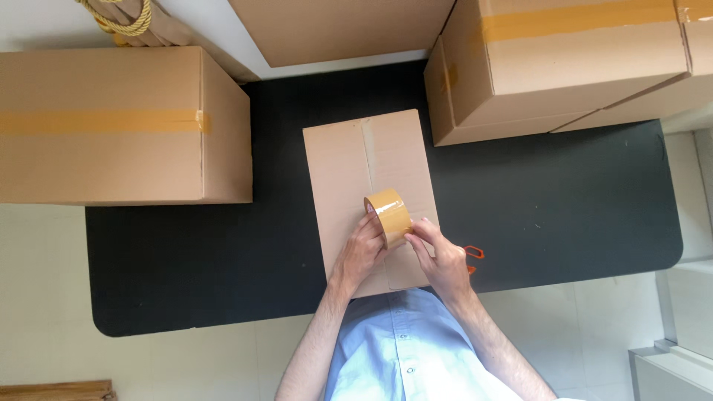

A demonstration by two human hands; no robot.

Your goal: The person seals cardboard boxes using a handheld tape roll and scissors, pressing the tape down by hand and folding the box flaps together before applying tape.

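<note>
So there's a small flat cardboard box [369, 197] lying on the black surface [186, 267], right in front of the person, with its long axis running away from them and tilted just a bit to the left at the far end. The seam between its flaps runs the same way, down the length. Standing on edge on top of the box, near the middle, is a roll of tan packing tape [388, 215]; its open core faces up and to the left, so the roll's flat sides look roughly across the box rather than along it. The left hand [362, 251] is curled around the near-left side of the roll, fingers wrapped on it. The right hand [438, 256] is pinching at the roll's lower right edge with thumb and fingertips, can't tell if it actually has the loose end of the tape. Just beside the right hand, something orange [473, 252] pokes out on the surface, mostly hidden. Bigger taped boxes sit around: one on the left [119, 122] and a stack at the upper right [564, 59], well apart from the small one.
</note>
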